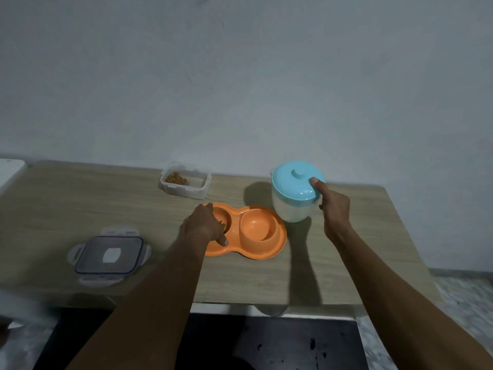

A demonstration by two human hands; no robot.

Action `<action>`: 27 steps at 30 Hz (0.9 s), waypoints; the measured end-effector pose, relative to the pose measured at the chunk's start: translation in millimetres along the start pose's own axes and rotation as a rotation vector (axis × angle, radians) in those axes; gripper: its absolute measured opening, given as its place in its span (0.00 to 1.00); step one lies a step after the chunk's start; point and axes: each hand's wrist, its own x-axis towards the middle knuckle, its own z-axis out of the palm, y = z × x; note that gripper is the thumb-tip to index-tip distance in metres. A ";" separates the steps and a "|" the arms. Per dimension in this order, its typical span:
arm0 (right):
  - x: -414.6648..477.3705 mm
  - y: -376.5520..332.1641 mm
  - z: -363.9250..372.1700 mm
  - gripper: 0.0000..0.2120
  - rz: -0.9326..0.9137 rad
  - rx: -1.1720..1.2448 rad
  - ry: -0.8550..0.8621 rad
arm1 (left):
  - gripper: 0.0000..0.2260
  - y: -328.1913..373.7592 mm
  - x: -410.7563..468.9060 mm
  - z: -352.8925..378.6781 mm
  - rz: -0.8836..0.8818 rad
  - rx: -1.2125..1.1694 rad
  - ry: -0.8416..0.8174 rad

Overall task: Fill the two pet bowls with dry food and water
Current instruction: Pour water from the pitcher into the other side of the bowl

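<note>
Your left hand (205,226) covers most of the left well of the orange double bowl (266,249), so you see only a few brown bits at its edge and cannot tell how much food lies there; your right hand (334,209) hides the handle side of the white jug (286,209), and its blue lid (296,184) keeps the contents from you. The worktop (333,263) loses its left end to the frame, a white object (10,170) at far left is cut off and unidentifiable, and the near left corner is blurred.
</note>
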 end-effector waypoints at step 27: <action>-89.5 9.4 -39.9 0.34 -0.001 -0.374 0.069 | 0.56 -11.5 1.5 12.5 0.042 -0.077 0.020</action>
